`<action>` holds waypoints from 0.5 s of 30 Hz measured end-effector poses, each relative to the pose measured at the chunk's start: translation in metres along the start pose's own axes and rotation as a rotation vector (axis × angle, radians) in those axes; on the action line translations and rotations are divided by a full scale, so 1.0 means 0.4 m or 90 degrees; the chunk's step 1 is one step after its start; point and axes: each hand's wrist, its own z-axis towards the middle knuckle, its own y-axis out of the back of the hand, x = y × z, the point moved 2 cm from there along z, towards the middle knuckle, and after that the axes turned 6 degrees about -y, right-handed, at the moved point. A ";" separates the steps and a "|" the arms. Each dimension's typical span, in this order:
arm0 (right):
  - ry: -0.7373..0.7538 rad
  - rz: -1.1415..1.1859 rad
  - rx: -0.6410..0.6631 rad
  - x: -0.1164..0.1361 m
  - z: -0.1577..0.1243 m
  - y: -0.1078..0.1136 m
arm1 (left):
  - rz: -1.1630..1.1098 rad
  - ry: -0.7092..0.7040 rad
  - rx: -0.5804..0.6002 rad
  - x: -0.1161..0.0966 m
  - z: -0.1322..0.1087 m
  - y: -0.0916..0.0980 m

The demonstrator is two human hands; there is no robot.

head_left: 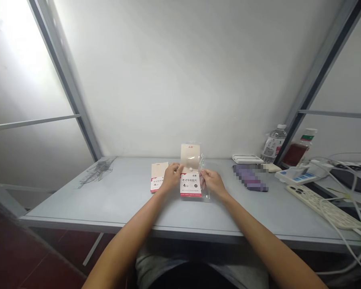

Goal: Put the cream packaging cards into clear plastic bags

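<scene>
A ruler set packet point(190, 185) lies in front of me, with a white and red printed label in a clear plastic sleeve. Its beige upper part point(190, 154) stretches toward the wall, and loose clear film shows along the right side. My left hand point(172, 176) is closed on the packet's left edge, thumb and fingers near the middle. On the other side, my right hand point(213, 182) pinches the clear film at the right edge. A second, similar packet point(157, 184) lies on the desk just left, partly covered by my left hand.
The grey desk point(87, 200) meets a white wall. To the right lie a purple blurred item point(249, 178), a white device point(247, 159), a power strip point(299, 176), a phone in a patterned case point(325, 206) and loose cables. Two bottles point(273, 142) point(297, 148) stand behind.
</scene>
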 end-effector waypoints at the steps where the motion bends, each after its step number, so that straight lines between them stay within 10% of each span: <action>1: -0.007 -0.014 -0.034 -0.005 0.004 0.010 | 0.012 0.022 -0.018 0.005 0.005 0.009; 5: -0.042 -0.125 -0.199 -0.041 0.032 0.096 | 0.064 0.217 -0.111 0.058 0.022 0.089; 15: -0.202 -0.472 -0.206 -0.130 0.065 0.187 | 0.279 0.451 -0.019 0.164 -0.001 0.219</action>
